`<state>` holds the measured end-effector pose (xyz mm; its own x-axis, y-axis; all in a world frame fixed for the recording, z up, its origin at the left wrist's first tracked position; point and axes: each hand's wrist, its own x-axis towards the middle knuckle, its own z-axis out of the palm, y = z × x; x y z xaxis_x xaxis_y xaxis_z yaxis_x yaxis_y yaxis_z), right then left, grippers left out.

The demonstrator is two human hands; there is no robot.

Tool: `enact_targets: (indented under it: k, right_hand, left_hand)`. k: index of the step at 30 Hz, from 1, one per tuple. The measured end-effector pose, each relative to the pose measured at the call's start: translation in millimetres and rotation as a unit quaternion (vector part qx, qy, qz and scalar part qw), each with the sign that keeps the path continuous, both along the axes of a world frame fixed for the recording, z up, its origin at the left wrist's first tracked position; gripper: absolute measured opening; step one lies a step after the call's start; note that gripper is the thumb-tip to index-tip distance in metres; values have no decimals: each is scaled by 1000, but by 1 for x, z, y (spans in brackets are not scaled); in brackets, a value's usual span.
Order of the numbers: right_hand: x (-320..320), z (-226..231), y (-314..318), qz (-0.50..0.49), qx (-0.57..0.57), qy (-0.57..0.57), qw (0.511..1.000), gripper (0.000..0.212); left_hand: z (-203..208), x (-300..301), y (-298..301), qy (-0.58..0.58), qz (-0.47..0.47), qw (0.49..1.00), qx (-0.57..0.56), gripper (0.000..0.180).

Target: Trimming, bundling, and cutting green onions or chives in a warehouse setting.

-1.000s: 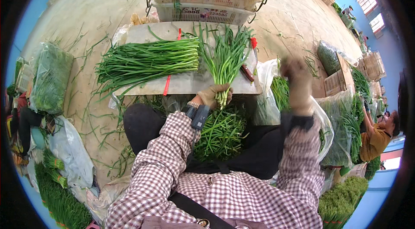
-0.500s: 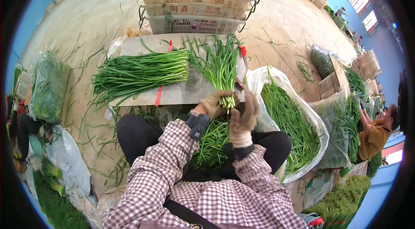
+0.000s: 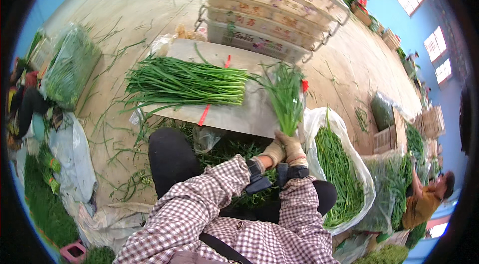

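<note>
With the worktop [image 3: 255, 114] taken as a clock's centre, a stack of pale crates [image 3: 272, 14] is set at one o'clock; their contents are not shown. At four o'clock an open white bag [image 3: 313, 119] is filled with loose greens [image 3: 339, 174], and at nine o'clock, well apart from the worktop, a clear bag [image 3: 70, 72] is packed with more greenery. On the worktop's nine o'clock side, a thick pile of long stalks [image 3: 189, 84] is laid sideways, pale ends toward three. A smaller bunch [image 3: 287, 97] is held at three o'clock, leaves fanned toward twelve; whether the worktop is touched by it cannot be told. Its lower ends are enclosed in the grip of the left hand [image 3: 272, 153] and right hand [image 3: 294, 152], set side by side toward five, fingers folded around the stalks. Beneath the pile a narrow red strip [image 3: 204, 114] is laid. The step in hand is judged to be the gathering and evening of the bunch; for the next move, level stalk ends and a firm hold would be needed.
</note>
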<state>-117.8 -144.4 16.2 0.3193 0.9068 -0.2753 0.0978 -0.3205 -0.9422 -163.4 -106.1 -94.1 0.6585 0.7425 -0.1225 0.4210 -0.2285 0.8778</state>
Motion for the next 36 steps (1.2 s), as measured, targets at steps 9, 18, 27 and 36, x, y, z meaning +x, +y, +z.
enact_targets:
  k: [9,18,27,36]
  right_hand:
    - [26,117,86,-37,61,102,992,24]
    - [-154,255,217,246,320,-247,881,50]
    - [-206,134,241,456,134,-686,552,38]
    - [-152,118,241,472,129,-571,659,76]
  left_hand:
    - [156,-107,46,-236,50,967,78,77]
    - [302,-266,86,-164,267,688,655,44]
    - [168,-319,174,246,210,805,497,86]
    - [144,-293,204,356,70,857,365,81]
